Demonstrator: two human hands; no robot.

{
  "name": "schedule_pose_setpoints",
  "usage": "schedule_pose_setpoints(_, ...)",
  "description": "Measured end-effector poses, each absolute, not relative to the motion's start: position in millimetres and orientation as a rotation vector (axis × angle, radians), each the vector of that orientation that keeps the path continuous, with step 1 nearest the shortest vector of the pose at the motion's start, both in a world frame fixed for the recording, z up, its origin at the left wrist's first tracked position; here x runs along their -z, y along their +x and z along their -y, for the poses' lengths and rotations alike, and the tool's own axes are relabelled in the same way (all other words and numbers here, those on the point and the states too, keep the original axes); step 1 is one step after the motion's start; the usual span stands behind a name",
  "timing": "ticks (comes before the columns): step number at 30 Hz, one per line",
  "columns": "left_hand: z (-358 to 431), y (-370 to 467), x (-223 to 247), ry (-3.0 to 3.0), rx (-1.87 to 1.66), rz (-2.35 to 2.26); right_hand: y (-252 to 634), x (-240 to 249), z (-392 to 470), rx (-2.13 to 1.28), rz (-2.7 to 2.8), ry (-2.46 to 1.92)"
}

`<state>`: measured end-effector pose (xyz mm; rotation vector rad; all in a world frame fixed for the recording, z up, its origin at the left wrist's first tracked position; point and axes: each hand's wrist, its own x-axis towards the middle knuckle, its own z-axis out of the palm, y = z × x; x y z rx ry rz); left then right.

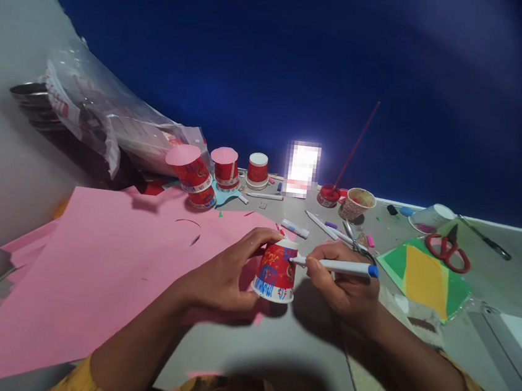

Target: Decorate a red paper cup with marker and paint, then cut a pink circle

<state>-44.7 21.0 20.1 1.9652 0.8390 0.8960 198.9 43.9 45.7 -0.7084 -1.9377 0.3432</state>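
My left hand [234, 273] grips a red paper cup [278, 272] from its left side, thumb low and fingers near the top. The cup is upside down, its wide white rim at the bottom, with blue marks drawn on its red side. In my right hand [344, 288] is a white marker [342, 266] with a blue end. Its tip points left and meets the cup's side near the top. Just beyond the cup lies a loose marker cap or short white pen [295, 228].
Large pink paper sheets [94, 271] cover the left. Behind stand red cups [226, 170], some topped with pink discs. A red paint pot [329, 195] holds a thin stick. Red-handled scissors [447, 249] rest on green and yellow paper [424, 278]. A plastic bag [128, 125] lies back left.
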Motion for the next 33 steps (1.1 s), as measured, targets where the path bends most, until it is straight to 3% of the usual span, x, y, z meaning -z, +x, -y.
schedule_pose_setpoints(13,-20.7,-42.6,-22.5,1.912,-0.942,-0.943,211.9,-32.1,-45.2,-0.395,1.795,-0.776)
schedule_pose_setpoints(23,-26.4,-38.5,-12.1,1.476,-1.214,-1.079,204.0,-25.3,-60.6,-0.246,1.962,-0.715)
schedule_pose_setpoints(33,-23.7,-24.1,-2.0,1.326,-1.222,-1.004,199.9,-9.4,-70.1,-0.114,1.872,-0.857)
